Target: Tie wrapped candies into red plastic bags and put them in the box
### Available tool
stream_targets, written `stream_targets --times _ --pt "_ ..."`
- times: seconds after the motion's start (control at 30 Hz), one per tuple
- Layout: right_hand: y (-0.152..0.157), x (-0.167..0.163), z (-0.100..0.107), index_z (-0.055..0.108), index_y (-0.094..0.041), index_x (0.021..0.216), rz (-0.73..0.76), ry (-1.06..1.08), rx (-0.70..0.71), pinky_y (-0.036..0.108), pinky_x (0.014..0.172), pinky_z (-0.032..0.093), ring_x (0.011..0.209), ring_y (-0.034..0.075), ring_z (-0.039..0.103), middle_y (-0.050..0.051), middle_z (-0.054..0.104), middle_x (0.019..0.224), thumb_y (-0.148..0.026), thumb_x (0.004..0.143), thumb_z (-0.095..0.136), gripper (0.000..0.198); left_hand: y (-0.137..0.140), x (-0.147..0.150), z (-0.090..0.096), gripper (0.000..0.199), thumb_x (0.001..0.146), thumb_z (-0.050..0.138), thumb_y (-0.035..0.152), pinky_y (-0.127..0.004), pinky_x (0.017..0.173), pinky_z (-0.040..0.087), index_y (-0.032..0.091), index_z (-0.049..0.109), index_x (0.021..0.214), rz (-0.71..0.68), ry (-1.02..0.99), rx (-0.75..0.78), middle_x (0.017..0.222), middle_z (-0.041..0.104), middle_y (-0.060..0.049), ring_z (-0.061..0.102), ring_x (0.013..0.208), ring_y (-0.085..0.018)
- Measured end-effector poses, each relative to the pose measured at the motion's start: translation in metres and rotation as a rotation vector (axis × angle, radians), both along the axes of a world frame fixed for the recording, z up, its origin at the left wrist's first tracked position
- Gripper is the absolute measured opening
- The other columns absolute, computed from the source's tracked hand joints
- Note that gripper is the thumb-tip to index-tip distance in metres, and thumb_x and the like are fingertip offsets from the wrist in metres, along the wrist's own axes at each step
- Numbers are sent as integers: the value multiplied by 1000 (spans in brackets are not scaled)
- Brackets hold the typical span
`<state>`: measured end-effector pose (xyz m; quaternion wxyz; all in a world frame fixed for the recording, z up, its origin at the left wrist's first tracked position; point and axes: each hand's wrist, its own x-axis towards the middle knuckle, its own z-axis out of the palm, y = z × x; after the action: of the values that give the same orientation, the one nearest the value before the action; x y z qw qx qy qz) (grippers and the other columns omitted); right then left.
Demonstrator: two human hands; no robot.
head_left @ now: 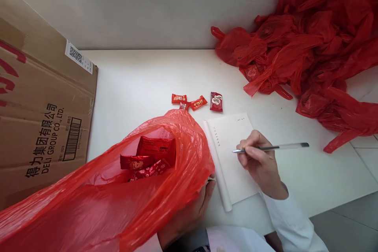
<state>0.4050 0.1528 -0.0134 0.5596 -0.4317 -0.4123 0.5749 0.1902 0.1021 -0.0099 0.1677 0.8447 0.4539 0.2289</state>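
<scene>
We see the right hand (261, 163) pinching a pen (275, 147), as if to write, over the notebook (233, 175) on the counter (126, 78), while the left hand (195, 208), grip hidden, seemingly props the red bag (190, 145) showing 3 packets (156, 147).

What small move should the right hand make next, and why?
Perhaps write a little more on the notebook with the pen: the right hand holds it in a writing grip, its tip over blank paper near some handwriting.
</scene>
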Motion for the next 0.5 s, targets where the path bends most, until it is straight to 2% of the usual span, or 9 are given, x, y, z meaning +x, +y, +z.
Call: stream_targets --times 0.07,0.2,0.37,0.5 --pt "-15 -4 10 54 -21 74 76 41 -16 19 41 34 39 8 45 -6 56 50 -30 89 55 17 -1 2 -1 28 100 42 26 -35 82 60 22 53 125 -3 27 -9 101 69 -4 69 87 -19" --pt "-39 -14 22 60 -19 76 141 49 -65 21 43 40 42 9 49 -2 60 53 -35 94 48 27 -1 6 -1 42 98 46 30 -39 93 56 16 41 136 -34 64 -48 98 69 -7 68 90 -21" --pt "-48 -18 21 55 -19 74 183 -86 -71 19 43 37 43 8 43 -3 56 50 -32 95 47 26 1 3 0 59 96 46 31 -40 96 53 14 23 147 -104 82 -71 105 67 -9 66 98 -23" --pt "-52 -17 20 52 -19 71 221 -134 -48 19 44 35 43 8 42 -4 53 50 -30 95 45 27 -2 4 -3 64 96 42 29 -43 99 52 14 12 150 -129 80 -59 118 64 -11 63 109 -26"
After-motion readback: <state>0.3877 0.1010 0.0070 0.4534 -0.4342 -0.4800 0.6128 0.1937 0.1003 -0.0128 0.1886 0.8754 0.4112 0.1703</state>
